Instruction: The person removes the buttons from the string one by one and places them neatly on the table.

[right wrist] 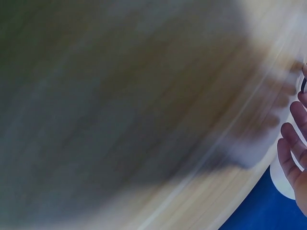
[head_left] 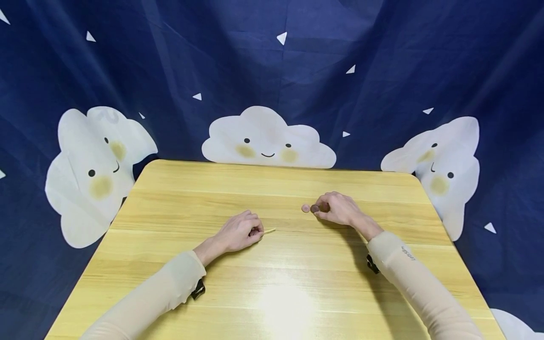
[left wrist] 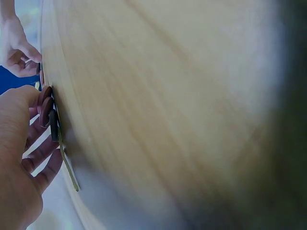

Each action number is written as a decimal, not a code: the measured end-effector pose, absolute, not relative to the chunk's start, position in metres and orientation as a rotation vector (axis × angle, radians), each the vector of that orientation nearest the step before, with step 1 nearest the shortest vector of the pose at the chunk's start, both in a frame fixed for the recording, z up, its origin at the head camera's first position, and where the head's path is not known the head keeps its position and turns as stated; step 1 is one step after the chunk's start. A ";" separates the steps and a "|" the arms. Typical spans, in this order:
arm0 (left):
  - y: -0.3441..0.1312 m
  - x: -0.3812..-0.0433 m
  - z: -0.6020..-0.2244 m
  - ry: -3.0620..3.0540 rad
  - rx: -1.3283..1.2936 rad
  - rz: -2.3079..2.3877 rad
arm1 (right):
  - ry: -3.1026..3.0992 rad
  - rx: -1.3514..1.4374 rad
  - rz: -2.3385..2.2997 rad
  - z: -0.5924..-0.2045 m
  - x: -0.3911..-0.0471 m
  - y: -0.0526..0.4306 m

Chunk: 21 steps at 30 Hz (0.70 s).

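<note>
My left hand pinches a thin yellow stick low over the table, one end pointing right. In the left wrist view, two reddish-brown discs and a black disc sit at the left fingertips, lined up along the stick; whether they are threaded on it I cannot tell. Farther right, my right hand pinches a dark round disc between thumb and finger. A pinkish, button-like disc with a marked centre is just left of it. Only the edge of the dark disc shows in the right wrist view.
The hands are over a light wooden table with rounded back corners. Behind it hangs a dark blue curtain printed with white clouds. A bright glare spot lies on the tabletop near the front.
</note>
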<state>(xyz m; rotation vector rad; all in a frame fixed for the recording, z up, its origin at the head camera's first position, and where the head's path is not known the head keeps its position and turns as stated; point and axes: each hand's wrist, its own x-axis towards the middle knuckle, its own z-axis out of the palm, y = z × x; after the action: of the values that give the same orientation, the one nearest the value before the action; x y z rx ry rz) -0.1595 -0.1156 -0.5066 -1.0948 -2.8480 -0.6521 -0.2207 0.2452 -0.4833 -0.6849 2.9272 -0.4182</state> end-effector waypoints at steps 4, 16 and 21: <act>-0.116 -0.160 -0.507 -2.848 -1.088 -0.646 | 2.919 -0.693 -0.446 -0.484 -0.221 0.246; -0.116 -0.159 -0.508 -2.838 -1.094 -0.660 | 2.904 -0.693 -0.474 -0.487 -0.223 0.248; -0.115 -0.159 -0.508 -2.846 -1.090 -0.653 | 2.904 -0.678 -0.486 -0.488 -0.223 0.248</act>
<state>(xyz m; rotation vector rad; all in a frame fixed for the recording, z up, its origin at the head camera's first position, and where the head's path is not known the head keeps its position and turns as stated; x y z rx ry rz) -0.1588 -0.1154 -0.5081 -1.0896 -2.8456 -0.6532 -0.2227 0.2479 -0.4875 -0.6780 2.9043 -0.4859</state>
